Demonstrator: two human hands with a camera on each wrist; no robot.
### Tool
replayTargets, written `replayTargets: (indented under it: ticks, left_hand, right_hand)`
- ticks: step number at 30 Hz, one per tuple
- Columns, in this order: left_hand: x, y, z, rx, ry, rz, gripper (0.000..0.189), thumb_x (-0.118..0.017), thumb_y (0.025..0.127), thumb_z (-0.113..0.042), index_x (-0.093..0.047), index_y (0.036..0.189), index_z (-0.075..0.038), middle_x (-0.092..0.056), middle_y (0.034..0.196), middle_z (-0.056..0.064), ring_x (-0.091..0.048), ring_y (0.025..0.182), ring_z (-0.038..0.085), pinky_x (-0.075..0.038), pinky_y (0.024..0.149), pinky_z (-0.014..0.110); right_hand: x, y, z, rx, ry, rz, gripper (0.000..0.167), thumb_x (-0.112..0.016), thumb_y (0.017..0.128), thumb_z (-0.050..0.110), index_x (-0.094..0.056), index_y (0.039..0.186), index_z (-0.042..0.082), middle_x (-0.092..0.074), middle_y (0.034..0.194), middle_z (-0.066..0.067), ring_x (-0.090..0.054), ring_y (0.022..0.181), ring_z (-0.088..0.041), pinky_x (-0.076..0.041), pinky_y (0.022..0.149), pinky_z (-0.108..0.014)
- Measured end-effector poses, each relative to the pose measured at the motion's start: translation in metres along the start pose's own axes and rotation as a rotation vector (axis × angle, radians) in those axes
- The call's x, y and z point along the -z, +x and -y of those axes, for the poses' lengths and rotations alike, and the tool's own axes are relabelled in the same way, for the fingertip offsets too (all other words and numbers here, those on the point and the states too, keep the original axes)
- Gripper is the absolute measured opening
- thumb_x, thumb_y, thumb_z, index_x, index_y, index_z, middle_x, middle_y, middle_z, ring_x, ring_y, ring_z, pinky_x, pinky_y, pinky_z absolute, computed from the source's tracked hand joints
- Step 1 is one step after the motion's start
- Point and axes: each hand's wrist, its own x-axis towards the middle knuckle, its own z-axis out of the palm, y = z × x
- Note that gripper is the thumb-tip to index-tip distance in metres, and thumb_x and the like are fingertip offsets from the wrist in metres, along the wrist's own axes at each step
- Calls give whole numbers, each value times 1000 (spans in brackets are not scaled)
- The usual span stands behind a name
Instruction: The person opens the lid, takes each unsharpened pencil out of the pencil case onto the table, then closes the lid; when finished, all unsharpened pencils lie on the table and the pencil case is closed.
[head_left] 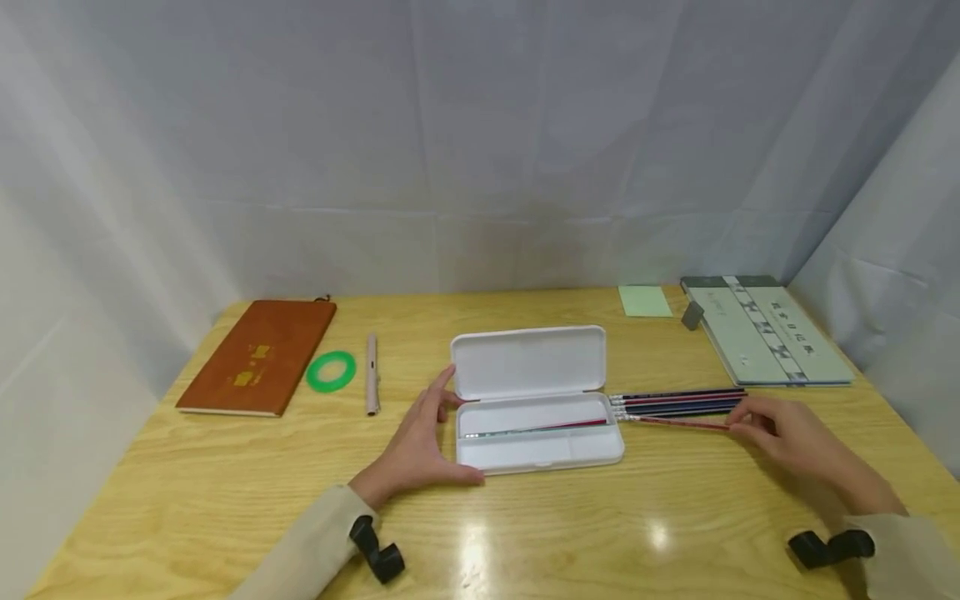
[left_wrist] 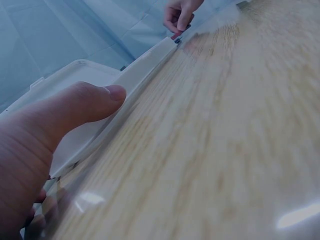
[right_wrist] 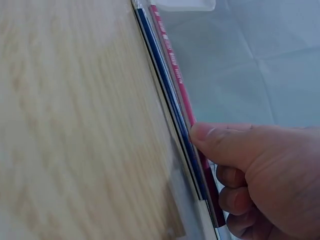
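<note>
A white pencil case [head_left: 510, 454] lies with its lid [head_left: 528, 364] raised, and a pencil [head_left: 536, 430] with a red end lies inside. My left hand [head_left: 423, 446] spans its left end and holds it, thumb [left_wrist: 95, 102] along the front edge, fingers by the hinge and lid. Right of the case, several pencils [head_left: 675, 402], dark blue and red, lie side by side with their silvery ends toward it. Thumb and index finger of my right hand [head_left: 787, 437] pinch the far end of a red pencil [right_wrist: 175, 70], the nearest of the row.
On the left are a brown notebook [head_left: 262, 358], a green tape ring [head_left: 311, 374] and a beige pen [head_left: 371, 375]. Pale green sticky notes [head_left: 645, 301], a grey eraser [head_left: 692, 315] and a light green notebook [head_left: 750, 325] lie at the back right. A white curtain surrounds the wooden table [head_left: 570, 533].
</note>
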Motion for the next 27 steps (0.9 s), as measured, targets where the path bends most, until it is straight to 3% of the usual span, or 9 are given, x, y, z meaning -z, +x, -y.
replayTargets:
  ticks: [8,16,22,27]
  left_hand:
    - [0,0,3,-11,-1,-4,137,-93,49,-47,-10,155,-22,-53,121,-1,-43,95,13,-40,79,28]
    - [-1,0,3,-16,-6,-10,136,-93,49,-47,-10,155,-23,-53,121,-1,-42,96,13,-40,80,28]
    - [-1,-1,3,-27,-4,-10,136,-93,49,-46,-10,155,-22,-54,121,-1,-43,95,13,-40,80,28]
    - [-1,-1,2,-24,-5,-10,136,-93,49,-46,-10,155,-22,-53,122,0,-43,96,13,-41,81,28]
  right_hand:
    - [-7,3,0,-24,0,23,21,-73,79,-1,-65,81,18,-39,62,19,-33,56,7,-31,48,-19]
    - [-12,18,3,-56,-7,13,18,-71,81,-1,-58,87,11,-41,64,12,-34,56,5,-33,51,-21]
    - [-10,35,16,-52,8,100,16,-69,82,0,-59,91,8,-41,65,11,-34,56,4,-33,52,-21]
    - [-24,58,41,-33,59,170,15,-68,84,1,-60,91,10,-43,64,10,-36,55,2,-35,52,-21]
